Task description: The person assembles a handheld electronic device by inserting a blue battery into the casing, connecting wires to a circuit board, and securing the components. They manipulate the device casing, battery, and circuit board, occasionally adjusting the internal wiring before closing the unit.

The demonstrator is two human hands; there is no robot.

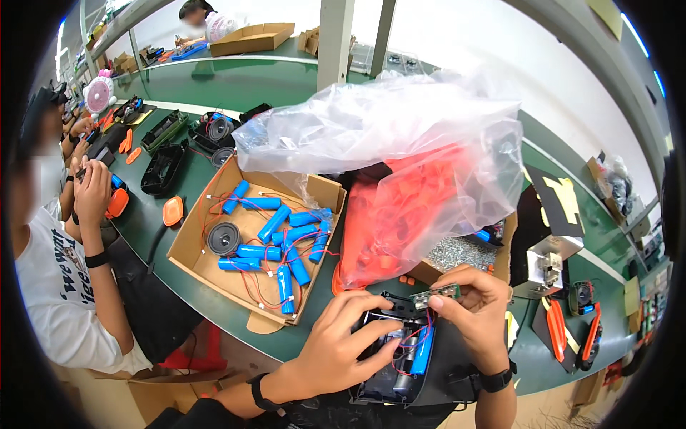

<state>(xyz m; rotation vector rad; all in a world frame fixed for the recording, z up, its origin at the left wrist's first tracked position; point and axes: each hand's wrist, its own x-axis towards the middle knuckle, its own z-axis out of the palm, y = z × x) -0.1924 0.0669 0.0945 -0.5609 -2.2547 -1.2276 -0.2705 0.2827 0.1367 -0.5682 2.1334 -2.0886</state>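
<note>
Green board [433,293], up in the air over the upper rim of the black housing [371,390], and the right hand [475,312] has it pinched between thumb and fingers, a narrow, neat grip! Over on the other side, the left hand [334,343] fans its fingers wide across the housing, tips in over its near-left part; whether they press or merely hover, I cannot tell. That board looks light and stiff, probably brittle at its joints, so the bare edges are the place to hold it, well away from the soldered parts. Watch those thin wires [402,348], red among them, looping below: soft, springy by the look of it, and a sharp tug could well strain their ends. Down inside, the blue cell [423,352] lies lengthwise along the right side, smooth-wrapped, perhaps slippery, likely the heavier piece; its middle seems the safe hold. And the housing itself? Hard plastic, I judge, rigid enough to steady by its outer walls.
</note>
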